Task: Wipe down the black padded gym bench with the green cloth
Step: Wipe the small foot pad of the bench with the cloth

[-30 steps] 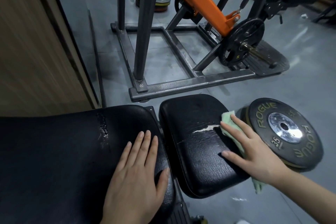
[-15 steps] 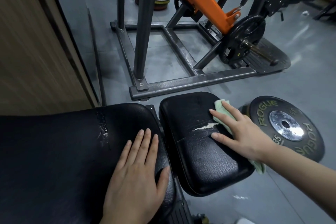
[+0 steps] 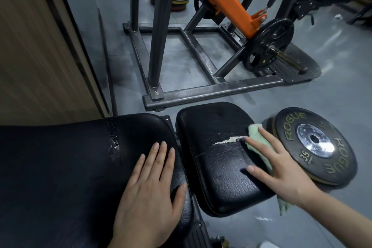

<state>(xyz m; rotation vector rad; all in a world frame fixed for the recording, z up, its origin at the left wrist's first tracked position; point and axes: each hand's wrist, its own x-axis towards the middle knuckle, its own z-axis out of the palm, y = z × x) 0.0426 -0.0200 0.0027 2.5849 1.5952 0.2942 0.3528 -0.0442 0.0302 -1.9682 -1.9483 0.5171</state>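
Note:
The black padded bench has a long back pad (image 3: 60, 167) on the left and a smaller seat pad (image 3: 213, 147) to its right, with a pale tear across the seat. My left hand (image 3: 149, 193) lies flat, fingers together, on the back pad's right end. My right hand (image 3: 279, 167) presses the green cloth (image 3: 256, 137) against the seat pad's right edge; the cloth shows above my fingers and hangs out below my wrist.
A black Rogue 35 weight plate (image 3: 316, 145) lies on the grey floor just right of the seat pad. A steel machine frame (image 3: 211, 90) with an orange arm and a loaded plate stands beyond the bench. A wooden wall panel (image 3: 36, 46) is at left.
My right hand slid the cloth up along the seat pad's right edge, then back toward me and slightly right. My left hand has stayed in place.

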